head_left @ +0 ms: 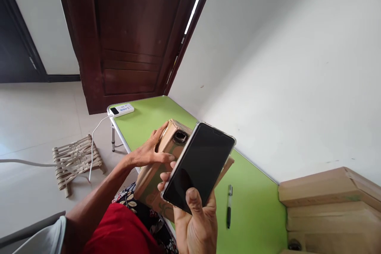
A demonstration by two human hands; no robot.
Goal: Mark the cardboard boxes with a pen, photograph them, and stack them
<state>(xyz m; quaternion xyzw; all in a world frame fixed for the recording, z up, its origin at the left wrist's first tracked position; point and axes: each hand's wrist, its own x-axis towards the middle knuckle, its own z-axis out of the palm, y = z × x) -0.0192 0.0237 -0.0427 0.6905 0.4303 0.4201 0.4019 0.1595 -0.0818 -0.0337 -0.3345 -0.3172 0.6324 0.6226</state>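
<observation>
My right hand [195, 220] is wrapped round a black smartphone [199, 165] in a clear case, its dark screen facing me, held above the green table [253, 206]. My left hand [151, 151] rests on a brown cardboard box [166, 147] that stands tilted at the table's near edge, fingers curled over its side. A dark round hole shows in the box's top. The phone hides part of the box.
A black pen [229, 205] lies on the table right of the phone. A white power strip [122, 109] with its cable sits at the far end. Stacked cardboard boxes [330, 206] stand at the right. A woven stool [76, 159] and a dark wooden door [131, 35] lie beyond.
</observation>
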